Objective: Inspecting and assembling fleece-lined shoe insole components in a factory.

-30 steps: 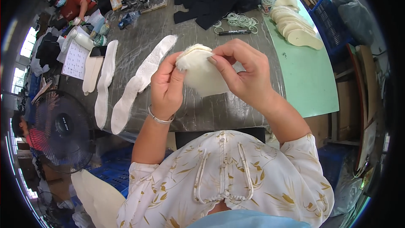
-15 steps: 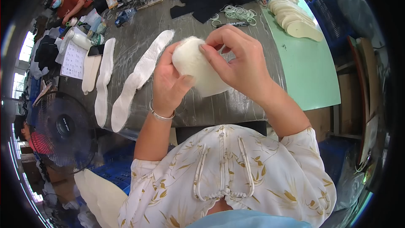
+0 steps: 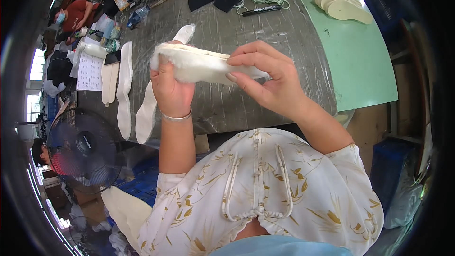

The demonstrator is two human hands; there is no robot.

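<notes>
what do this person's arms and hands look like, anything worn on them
Both hands are bare, no gloves. The left hand has a thin silver-coloured bangle round the wrist. The right hand shows no ring or band that I can make out. Both forearms are uncovered; short sleeves of a cream blouse with a yellow-brown leaf print end near the elbows.

White fleecy insole (image 3: 204, 65) now turned edge-on and stretched lengthwise between left hand (image 3: 171, 87) and right hand (image 3: 270, 78), earlier broadside.
</notes>
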